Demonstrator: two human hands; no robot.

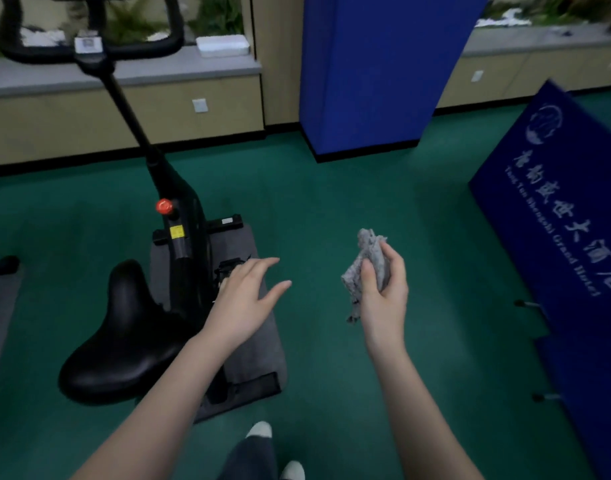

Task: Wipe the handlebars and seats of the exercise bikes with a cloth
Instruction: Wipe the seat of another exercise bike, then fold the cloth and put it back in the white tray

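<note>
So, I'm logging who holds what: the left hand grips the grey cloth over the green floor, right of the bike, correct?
No: the head view shows the right hand gripping the grey cloth over the green floor, right of the bike. The left hand is open and empty.

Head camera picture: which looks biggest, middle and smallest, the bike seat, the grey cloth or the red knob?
1. bike seat, biggest by far.
2. grey cloth, bunched in the right hand.
3. red knob, smallest, though it sits farther from the camera.
</note>
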